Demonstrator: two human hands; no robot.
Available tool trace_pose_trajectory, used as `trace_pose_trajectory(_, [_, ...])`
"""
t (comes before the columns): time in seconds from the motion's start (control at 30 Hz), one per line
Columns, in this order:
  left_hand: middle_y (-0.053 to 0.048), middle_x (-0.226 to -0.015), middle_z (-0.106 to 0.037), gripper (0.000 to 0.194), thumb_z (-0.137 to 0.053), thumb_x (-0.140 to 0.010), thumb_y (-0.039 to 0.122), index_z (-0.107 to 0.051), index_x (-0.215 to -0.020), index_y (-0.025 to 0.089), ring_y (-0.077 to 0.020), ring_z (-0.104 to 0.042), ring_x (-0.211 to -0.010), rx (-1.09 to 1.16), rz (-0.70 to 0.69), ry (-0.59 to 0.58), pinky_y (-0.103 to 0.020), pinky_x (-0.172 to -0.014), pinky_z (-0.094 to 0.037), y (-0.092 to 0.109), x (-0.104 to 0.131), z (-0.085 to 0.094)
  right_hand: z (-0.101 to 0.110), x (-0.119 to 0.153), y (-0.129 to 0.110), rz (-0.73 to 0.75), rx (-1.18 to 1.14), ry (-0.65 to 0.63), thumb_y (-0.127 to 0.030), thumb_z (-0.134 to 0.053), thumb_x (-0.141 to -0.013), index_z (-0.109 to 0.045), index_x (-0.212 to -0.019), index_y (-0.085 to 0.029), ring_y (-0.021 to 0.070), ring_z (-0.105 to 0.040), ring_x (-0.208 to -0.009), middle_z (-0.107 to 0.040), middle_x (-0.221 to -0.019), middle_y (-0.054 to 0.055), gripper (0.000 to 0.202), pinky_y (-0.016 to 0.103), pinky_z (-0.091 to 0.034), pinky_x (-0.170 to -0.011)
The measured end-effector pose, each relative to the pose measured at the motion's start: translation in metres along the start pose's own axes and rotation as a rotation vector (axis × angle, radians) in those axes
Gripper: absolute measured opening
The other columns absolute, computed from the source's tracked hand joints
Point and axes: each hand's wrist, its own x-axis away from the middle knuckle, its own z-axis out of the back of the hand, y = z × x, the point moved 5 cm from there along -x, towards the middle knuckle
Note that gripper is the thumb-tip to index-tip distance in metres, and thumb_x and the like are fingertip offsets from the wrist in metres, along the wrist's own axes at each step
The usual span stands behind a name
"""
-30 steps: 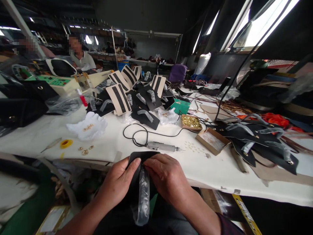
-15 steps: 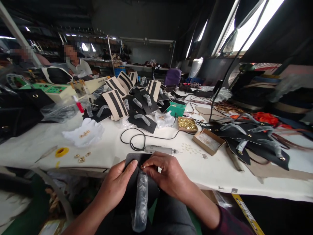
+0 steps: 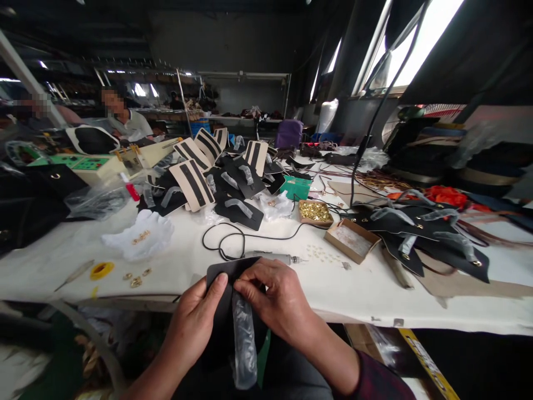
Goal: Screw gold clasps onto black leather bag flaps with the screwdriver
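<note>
A black leather bag panel (image 3: 223, 303) is held up over my lap at the table's front edge. My left hand (image 3: 202, 308) is closed on its left side, thumb on the front face and fingers behind. From the panel hangs a handle wrapped in clear plastic (image 3: 245, 347). My right hand (image 3: 277, 294) is closed in a pinch at the handle's upper end, against the panel. What lies between those fingertips is hidden. Just behind the panel, a grey rotary tool (image 3: 270, 257) lies on the table with its thin bit pointing right.
Gold fittings fill a small box (image 3: 314, 212); beside it stands a cardboard tray (image 3: 352, 240). More panels (image 3: 191, 183) are heaped behind, others (image 3: 410, 222) at right. Left are an awl (image 3: 74, 275), yellow tape (image 3: 101, 270) and gold rings (image 3: 136, 281). A person (image 3: 129, 122) sits beyond.
The panel and both hands have shifted slightly left, and the handle's lower end has swung right. A small gold-coloured piece at my right fingertips no longer shows. The view has turned slightly.
</note>
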Motion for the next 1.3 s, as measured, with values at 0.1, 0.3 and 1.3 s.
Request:
trace_pose_trajectory(0.1, [-0.005, -0.126, -0.076, 0.047, -0.072, -0.091, 0.057, -0.076, -0.125, 0.024, -0.03, -0.066, -0.12, 0.068, 0.027, 0.036, -0.032, -0.105, -0.049, 0.003, -0.004, 0.002, 0.008, -0.001, 0.005, 0.008, -0.054, 0.088, -0.039, -0.081, -0.09, -0.076, -0.103, -0.022, 0.0206, -0.066, -0.084, -0.071, -0.091, 0.004, 0.022, 0.033, -0.05, -0.076])
trace_pose_trajectory(0.3, [-0.012, -0.119, -0.079, 0.058, -0.082, -0.082, 0.053, -0.074, -0.128, 0.018, -0.034, -0.071, -0.115, 0.375, 0.12, 0.059, -0.04, -0.1, -0.055, 0.014, -0.009, 0.001, 0.015, 0.008, 0.029, -0.126, -0.207, 0.298, -0.044, -0.083, -0.087, -0.068, -0.131, -0.026, 0.025, -0.063, -0.108, -0.068, -0.117, 0.008, 0.049, 0.039, -0.05, -0.095])
trace_pose_trajectory(1.3, [-0.011, -0.115, -0.08, 0.054, -0.079, -0.086, 0.054, -0.074, -0.125, 0.016, -0.03, -0.074, -0.106, 0.32, 0.012, 0.191, -0.037, -0.095, -0.058, 0.007, -0.008, 0.018, -0.021, 0.013, 0.012, -0.009, -0.053, 0.249, -0.031, -0.071, -0.096, -0.075, -0.106, -0.022, 0.0219, -0.064, -0.089, -0.072, -0.095, 0.007, 0.014, 0.036, -0.051, -0.081])
